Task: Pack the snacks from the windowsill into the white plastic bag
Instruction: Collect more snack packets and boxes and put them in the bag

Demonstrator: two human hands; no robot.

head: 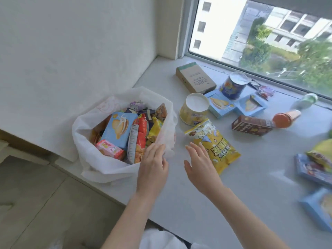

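Snacks lie scattered over the windowsill (188, 194), and the one under your reach is the yellow snack pouch (213, 146), flat on the sill just beside the white plastic bag (100, 169), which stands at the sill's left end with its mouth gaping and already well filled. Your right hand (199, 166) hovers over the pouch's near left corner with fingers straight and spread, holding nothing. Your left hand (152, 164) rests flat-fingered against the bag's near right rim, pressing the thin film; whether any finger hooks over the edge I cannot tell.

Judge the pouch as light, soft and crinkly, likely puffed with air, its glossy film apt to slide on the smooth sill. A pinch on the sealed top edge, toward the window, or on a side seam should hold better than a squeeze across the belly, which may crush what is inside. The bag itself is limp and will not stay open unaided, so the rim wants holding back while anything goes in.

Farther along, nearer the window edge, the yellow paper cup (195, 108) and the blue can (232, 86) look stiffer and want a grasp round the body; the cup may dent. The brown box (251, 125) and the light blue boxes (235, 105) are rigid and easy by their long sides
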